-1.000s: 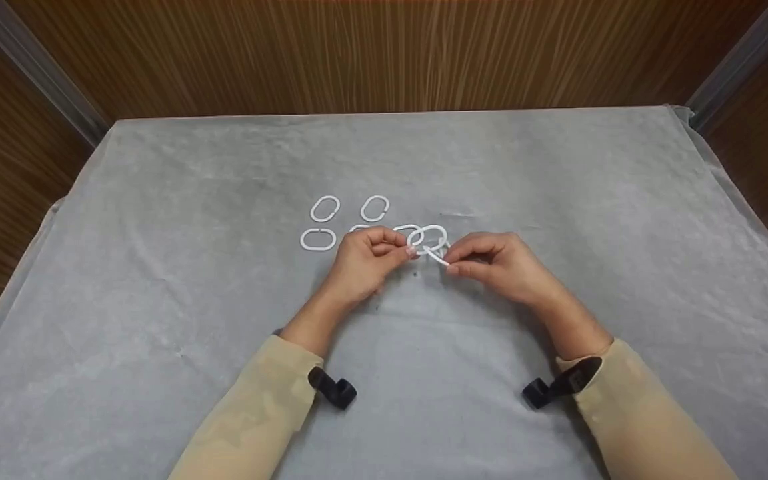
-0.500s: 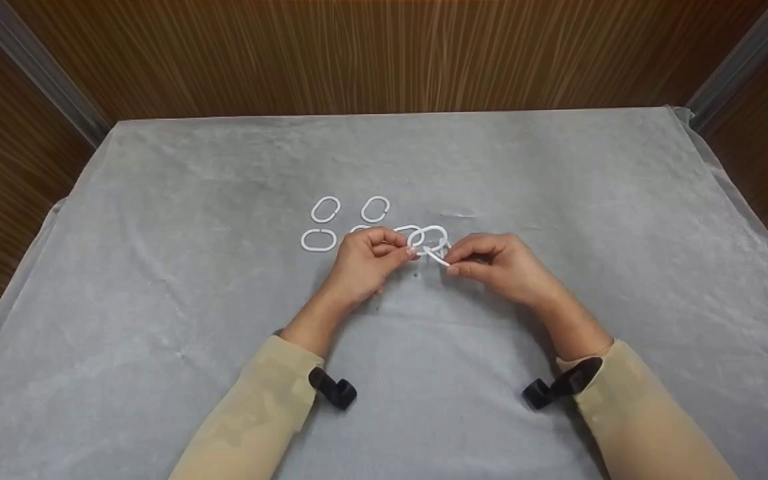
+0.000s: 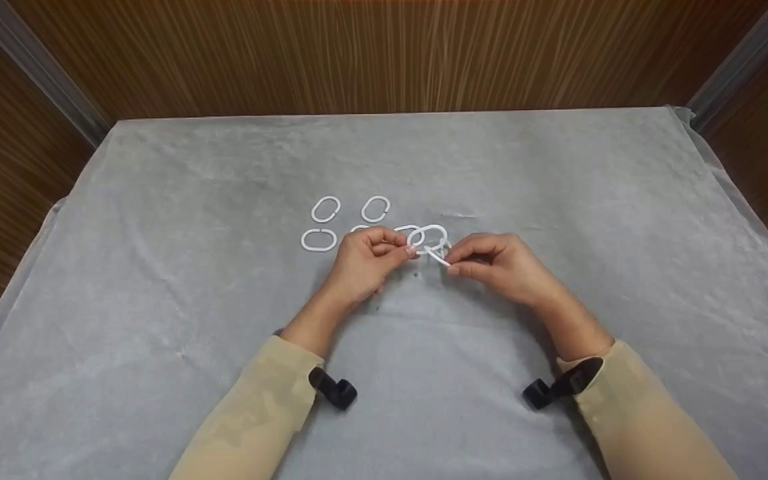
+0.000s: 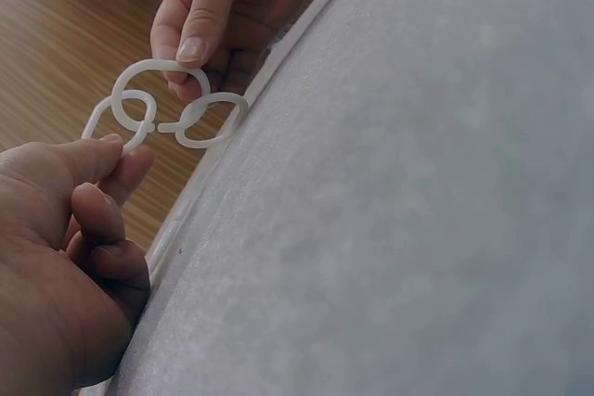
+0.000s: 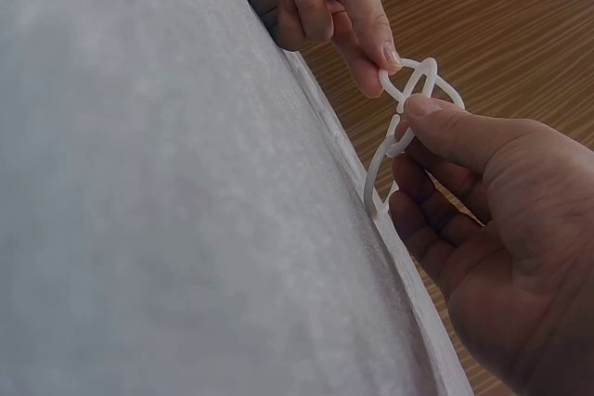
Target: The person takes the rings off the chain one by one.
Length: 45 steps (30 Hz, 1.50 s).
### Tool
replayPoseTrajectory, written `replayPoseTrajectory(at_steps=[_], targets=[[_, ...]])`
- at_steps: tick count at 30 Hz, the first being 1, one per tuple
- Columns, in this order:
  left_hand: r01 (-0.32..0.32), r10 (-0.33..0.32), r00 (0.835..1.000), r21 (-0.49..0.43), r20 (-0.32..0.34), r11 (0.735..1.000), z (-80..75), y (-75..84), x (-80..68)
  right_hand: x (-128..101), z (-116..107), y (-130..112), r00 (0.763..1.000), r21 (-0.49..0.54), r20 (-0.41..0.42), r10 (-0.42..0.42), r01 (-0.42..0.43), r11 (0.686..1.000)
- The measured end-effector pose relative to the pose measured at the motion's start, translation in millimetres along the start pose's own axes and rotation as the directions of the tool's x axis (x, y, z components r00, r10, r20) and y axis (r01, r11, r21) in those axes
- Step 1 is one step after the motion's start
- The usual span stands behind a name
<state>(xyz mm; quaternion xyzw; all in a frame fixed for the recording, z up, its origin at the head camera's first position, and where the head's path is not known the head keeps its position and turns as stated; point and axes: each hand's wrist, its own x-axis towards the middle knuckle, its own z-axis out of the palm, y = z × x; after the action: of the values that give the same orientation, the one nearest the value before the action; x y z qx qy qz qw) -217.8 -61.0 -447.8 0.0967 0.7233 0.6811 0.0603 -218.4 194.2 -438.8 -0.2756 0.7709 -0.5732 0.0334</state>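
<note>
My left hand (image 3: 365,257) and right hand (image 3: 491,263) each pinched the linked white rings (image 3: 427,239) above the grey surface (image 3: 157,300), beside three loose rings (image 3: 325,209)

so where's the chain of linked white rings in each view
Head: the chain of linked white rings sits mid-frame, between both hands' fingertips.
Left wrist: upper left, pinched by the left hand and right hand.
Right wrist: upper right, between the thumbs.
Shared landmark: the grey cloth beneath.
</note>
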Motion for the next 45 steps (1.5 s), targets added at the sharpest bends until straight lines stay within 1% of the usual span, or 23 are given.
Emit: replayPoseTrajectory(at_steps=[12,21,29,37,45], targets=[[-0.019,0.019,1.000,0.027,-0.004,0.999,-0.3,0.7,-0.7,-0.5,0.1,-0.2,0.998,0.002,-0.017,0.052,-0.052,0.999],[-0.006,0.006,1.000,0.017,-0.013,1.000,0.8,-0.3,-0.5,-0.8,0.4,-0.3,0.998,-0.007,-0.031,0.059,-0.059,0.998],[-0.005,0.005,1.000,0.019,-0.016,1.000,1.1,0.5,-0.7,-0.7,0.5,-1.2,0.998,-0.007,-0.026,0.060,-0.061,0.998],[-0.012,0.012,1.000,-0.003,-0.016,1.000,1.7,-0.1,0.3,-0.4,-0.4,0.0,0.999,-0.007,-0.018,0.046,-0.046,0.999],[-0.009,0.009,1.000,-0.010,-0.021,1.000,1.7,-0.5,0.5,-0.1,0.0,-0.7,0.998,-0.007,-0.022,0.053,-0.054,0.999]])
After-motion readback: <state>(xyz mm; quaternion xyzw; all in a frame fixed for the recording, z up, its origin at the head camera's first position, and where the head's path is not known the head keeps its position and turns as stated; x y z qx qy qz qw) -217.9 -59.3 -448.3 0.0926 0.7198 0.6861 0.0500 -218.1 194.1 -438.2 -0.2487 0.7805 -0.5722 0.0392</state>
